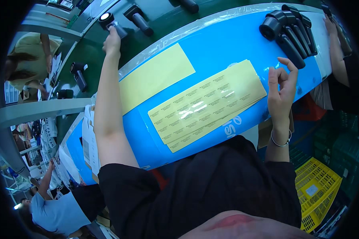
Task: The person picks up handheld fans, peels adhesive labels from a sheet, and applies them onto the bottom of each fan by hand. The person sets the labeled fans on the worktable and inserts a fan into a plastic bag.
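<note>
My left hand [112,43] reaches far out over the green conveyor belt [163,20] and grips a black handheld device [111,22] with a round lit face. My right hand [282,85] hovers above the blue table [227,44], thumb and forefinger pinched together, other fingers spread; whether something tiny sits between them I cannot tell. It is just right of a yellow sheet of small labels [205,105]. A plain yellow backing sheet [155,77] lies to the left of it. A cluster of black handheld devices [289,28] lies at the table's far right.
More black devices [139,18] ride the belt, one [79,75] further left. Another person's arm [336,47] rests at the right table end. A person in yellow [30,59] sits across the belt; another in light blue [54,209] is at lower left. A yellow crate [317,191] stands at lower right.
</note>
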Demonstrator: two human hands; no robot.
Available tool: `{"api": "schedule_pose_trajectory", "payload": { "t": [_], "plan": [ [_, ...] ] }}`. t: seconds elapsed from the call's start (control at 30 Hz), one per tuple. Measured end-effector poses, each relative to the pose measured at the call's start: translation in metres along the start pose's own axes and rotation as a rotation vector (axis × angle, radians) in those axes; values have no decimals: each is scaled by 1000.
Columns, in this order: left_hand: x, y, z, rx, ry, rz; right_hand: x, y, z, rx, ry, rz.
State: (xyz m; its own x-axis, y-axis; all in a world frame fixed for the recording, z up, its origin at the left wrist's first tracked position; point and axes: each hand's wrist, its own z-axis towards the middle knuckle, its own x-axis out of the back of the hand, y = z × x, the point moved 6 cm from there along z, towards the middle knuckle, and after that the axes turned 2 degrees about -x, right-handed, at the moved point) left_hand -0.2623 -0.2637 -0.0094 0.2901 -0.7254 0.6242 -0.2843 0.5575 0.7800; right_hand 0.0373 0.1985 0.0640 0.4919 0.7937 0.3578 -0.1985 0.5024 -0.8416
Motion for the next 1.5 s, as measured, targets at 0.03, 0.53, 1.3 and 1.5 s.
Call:
{"api": "schedule_pose_trajectory", "payload": {
  "t": [0.03,0.53,1.3,1.5],
  "plan": [
    [12,-14,13,16,178,427,1,-1,-1,3,0,2],
    [-77,95,-99,-23,-566,-771,-16,-9,-7,-28,-170,-87],
    [-155,117,-347,-271,-1115,-825,-22,4,-45,24,-232,-509],
    [-156,115,-346,-285,-1108,-845,-29,-3,-49,49,-273,-591]
  ]
}}
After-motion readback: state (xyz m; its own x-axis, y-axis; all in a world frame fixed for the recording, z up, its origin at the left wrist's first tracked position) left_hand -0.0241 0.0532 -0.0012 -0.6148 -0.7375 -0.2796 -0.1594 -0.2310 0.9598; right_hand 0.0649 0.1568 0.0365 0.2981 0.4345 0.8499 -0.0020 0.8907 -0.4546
